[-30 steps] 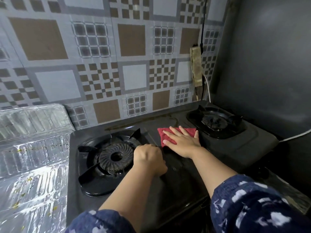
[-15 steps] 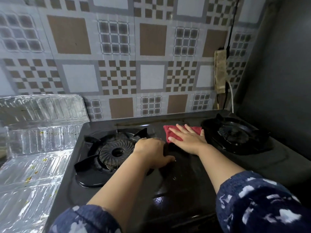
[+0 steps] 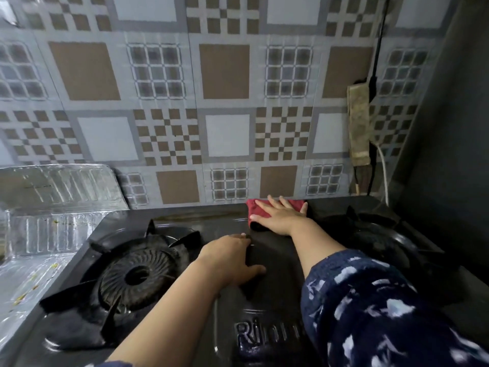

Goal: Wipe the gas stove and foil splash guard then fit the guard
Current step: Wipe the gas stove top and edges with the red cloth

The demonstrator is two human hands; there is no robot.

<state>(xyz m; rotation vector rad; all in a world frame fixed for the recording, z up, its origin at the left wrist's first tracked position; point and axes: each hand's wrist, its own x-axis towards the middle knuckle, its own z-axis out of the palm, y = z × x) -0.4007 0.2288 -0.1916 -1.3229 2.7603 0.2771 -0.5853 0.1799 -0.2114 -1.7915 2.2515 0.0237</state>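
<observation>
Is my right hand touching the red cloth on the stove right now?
Touching. The head view shows the right hand pressed flat on the red cloth, fingers spread across it on the stove.

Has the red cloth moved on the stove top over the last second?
Yes. The red cloth under the right hand has slid away from the person, from mid-stove to the back edge of the stove by the tiled wall.

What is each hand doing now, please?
Left hand: empty, resting on the stove.
Right hand: open, flat on the red cloth.
</observation>
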